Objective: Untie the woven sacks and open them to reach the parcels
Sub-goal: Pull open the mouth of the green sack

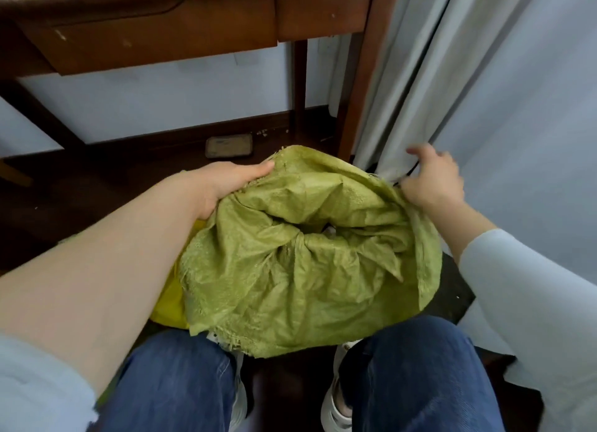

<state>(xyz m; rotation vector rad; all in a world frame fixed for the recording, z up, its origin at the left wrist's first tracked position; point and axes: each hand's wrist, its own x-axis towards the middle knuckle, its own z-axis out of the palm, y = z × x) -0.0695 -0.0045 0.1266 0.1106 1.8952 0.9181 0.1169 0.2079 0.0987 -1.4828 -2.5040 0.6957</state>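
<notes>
A green woven sack (290, 270) stands on the dark floor between my knees, its mouth loosened into a crumpled ring with a small dark gap in the middle. My left hand (226, 182) grips the far left rim of the sack's mouth. My right hand (433, 179) holds the right rim, fingers curled over the fabric. Something pale shows in the gap, too small to tell what. A yellow bag (171, 302) peeks out under the sack's left side.
A brown wooden desk (161, 34) with drawers stands just ahead, its leg (358, 76) near the sack. A pale curtain (468, 92) hangs at the right, touching my right hand. A small flat grey object (228, 145) lies on the floor by the skirting.
</notes>
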